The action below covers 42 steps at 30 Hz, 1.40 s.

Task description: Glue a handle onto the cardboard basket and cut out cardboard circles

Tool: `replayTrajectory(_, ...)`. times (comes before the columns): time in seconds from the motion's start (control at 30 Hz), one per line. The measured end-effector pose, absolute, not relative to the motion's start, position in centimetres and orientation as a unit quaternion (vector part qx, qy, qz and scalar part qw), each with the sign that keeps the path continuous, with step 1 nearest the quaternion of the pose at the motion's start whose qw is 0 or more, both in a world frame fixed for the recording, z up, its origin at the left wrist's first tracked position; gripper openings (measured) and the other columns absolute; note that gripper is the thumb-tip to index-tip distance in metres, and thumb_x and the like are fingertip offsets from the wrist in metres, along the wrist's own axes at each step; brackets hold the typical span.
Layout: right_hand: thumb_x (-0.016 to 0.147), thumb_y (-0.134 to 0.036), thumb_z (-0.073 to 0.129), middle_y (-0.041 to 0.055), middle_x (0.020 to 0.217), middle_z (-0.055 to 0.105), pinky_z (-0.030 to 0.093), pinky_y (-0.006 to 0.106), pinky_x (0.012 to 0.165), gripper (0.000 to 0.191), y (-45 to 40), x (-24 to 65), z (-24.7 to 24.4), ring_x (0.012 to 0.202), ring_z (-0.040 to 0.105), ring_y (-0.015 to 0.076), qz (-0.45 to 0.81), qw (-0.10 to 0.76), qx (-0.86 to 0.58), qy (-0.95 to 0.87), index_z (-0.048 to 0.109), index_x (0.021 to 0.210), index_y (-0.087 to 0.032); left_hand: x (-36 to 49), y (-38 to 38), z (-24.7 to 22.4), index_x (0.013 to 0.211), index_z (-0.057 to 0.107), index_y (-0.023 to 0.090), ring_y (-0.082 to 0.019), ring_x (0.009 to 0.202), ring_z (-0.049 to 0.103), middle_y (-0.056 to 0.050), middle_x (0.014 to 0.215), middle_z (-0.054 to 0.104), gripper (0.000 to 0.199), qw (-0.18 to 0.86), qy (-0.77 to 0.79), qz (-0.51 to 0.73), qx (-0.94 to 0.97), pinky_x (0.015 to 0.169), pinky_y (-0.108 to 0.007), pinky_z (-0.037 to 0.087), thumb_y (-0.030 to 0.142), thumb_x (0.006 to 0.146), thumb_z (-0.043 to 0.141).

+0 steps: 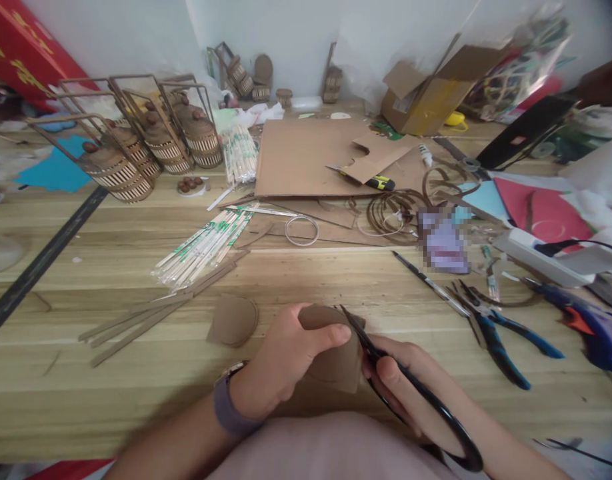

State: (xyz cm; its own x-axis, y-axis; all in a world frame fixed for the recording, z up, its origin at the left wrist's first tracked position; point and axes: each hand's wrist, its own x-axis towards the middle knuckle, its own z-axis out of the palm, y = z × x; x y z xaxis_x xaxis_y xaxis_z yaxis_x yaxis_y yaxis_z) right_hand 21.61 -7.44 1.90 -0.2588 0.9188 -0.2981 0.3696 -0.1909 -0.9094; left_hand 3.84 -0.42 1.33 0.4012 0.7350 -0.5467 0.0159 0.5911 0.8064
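Near the table's front edge, my left hand is closed on a brown cardboard piece, its thumb lying across the top face. Just to the right, my right hand is wrapped round black-handled scissors. The scissor blades point up and left and lie at the cardboard's right edge. A second cardboard piece with a rounded side lies on the table left of my left hand. Part of the held piece is hidden by my left hand.
Pliers, a craft knife pen and a glue gun lie right. Cardboard strips and wrapped chopsticks lie left. Farther back are a cardboard sheet, a yellow-black cutter and small bamboo-like lanterns.
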Motion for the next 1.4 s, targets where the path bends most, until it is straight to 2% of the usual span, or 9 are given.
replayTrajectory(0.13, 0.087, -0.084, 0.029, -0.0059, 0.047, 0.039, 0.023, 0.026, 0.038, 0.065, -7.4, 21.6, 1.7, 0.039, 0.029, 0.0094, 0.543, 0.268, -0.544, -0.58, 0.047, 0.073, -0.023, 3.9, -0.5, 1.4, 0.096, 0.07, 0.015, -0.024, 0.085, 0.068, -0.006, 0.09, 0.077, 0.044, 0.74, 0.501, 0.24, 0.379, 0.077, -0.034, 0.051, 0.035, 0.059, 0.082)
replayTrajectory(0.37, 0.087, -0.084, 0.027, -0.0041, 0.054, 0.04, 0.027, 0.026, 0.045, 0.067, -7.2, 21.6, 2.5, 0.048, 0.032, 0.0112, 0.515, 0.245, -0.563, -0.598, 0.046, 0.071, -0.022, 3.7, -0.5, 1.2, 0.093, 0.071, 0.016, -0.024, 0.083, 0.067, -0.005, 0.088, 0.077, 0.04, 0.735, 0.494, 0.239, 0.398, 0.076, -0.034, 0.05, 0.036, 0.061, 0.081)
replayTrajectory(0.57, 0.09, -0.081, 0.027, -0.0048, 0.054, 0.039, 0.025, 0.027, 0.045, 0.064, -7.2, 21.9, 1.8, 0.048, 0.03, 0.0112, 0.515, 0.249, -0.544, -0.614, 0.045, 0.072, -0.022, 3.8, -0.5, 1.2, 0.086, 0.071, 0.016, -0.021, 0.078, 0.064, -0.002, 0.081, 0.074, 0.034, 0.744, 0.481, 0.24, 0.396, 0.071, -0.031, 0.048, 0.035, 0.06, 0.081)
replayTrajectory(0.97, 0.094, -0.076, 0.028, -0.0034, 0.056, 0.04, 0.033, 0.028, 0.051, 0.061, -7.4, 21.9, 1.3, 0.052, 0.033, 0.0137, 0.477, 0.267, -0.546, -0.635, 0.048, 0.072, -0.022, 3.8, -0.4, 1.1, 0.088, 0.07, 0.015, -0.02, 0.079, 0.063, -0.003, 0.083, 0.074, 0.037, 0.748, 0.478, 0.232, 0.399, 0.074, -0.032, 0.047, 0.035, 0.059, 0.081)
replayTrajectory(1.2, 0.094, -0.076, 0.028, -0.0033, 0.056, 0.041, 0.032, 0.029, 0.05, 0.061, -7.4, 22.0, 1.3, 0.051, 0.034, 0.0141, 0.472, 0.262, -0.552, -0.636, 0.047, 0.071, -0.023, 3.8, -0.4, 1.1, 0.085, 0.07, 0.015, -0.019, 0.076, 0.061, -0.002, 0.08, 0.073, 0.035, 0.744, 0.478, 0.231, 0.406, 0.071, -0.031, 0.046, 0.037, 0.059, 0.08)
replayTrajectory(1.4, 0.094, -0.076, 0.027, -0.0028, 0.059, 0.043, 0.032, 0.028, 0.051, 0.062, -7.5, 22.0, 1.3, 0.053, 0.035, 0.014, 0.47, 0.251, -0.561, -0.633, 0.048, 0.072, -0.022, 3.6, -0.4, 1.3, 0.089, 0.07, 0.016, -0.022, 0.082, 0.064, -0.004, 0.085, 0.074, 0.039, 0.736, 0.496, 0.218, 0.407, 0.074, -0.033, 0.047, 0.038, 0.058, 0.08)
